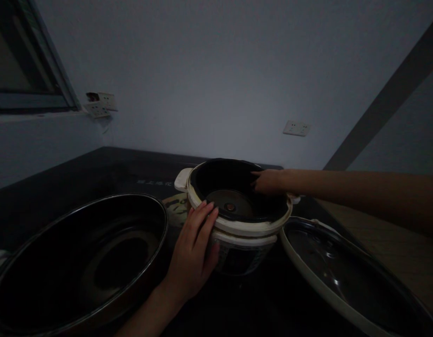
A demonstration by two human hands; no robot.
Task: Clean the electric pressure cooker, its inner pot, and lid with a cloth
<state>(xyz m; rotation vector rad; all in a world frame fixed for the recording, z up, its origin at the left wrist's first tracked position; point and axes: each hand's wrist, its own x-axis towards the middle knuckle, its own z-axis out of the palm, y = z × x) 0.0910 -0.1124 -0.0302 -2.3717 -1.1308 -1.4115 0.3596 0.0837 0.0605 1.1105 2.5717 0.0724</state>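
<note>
A white electric cooker [247, 228] with a front control panel stands without its lid. Its dark inside shows a round plate with a small disc in the middle. My left hand [193, 255] grips its front left rim, fingertips over the edge and thumb against the outer side. From the right, my right hand [268, 181] reaches into the cooker near the inner wall. Its upper fingers are stretched out and slightly apart; the lower ones are lost in shadow, and no held thing shows.
A wide dark pan [132, 252] lies left of the cooker, close to my left arm. Right of it rests a large lid [328, 271] with a pale rim. Everything stands on a black countertop [132, 171]. Behind is a wall with a socket [296, 128]; more sockets [102, 104] sit at the left corner.
</note>
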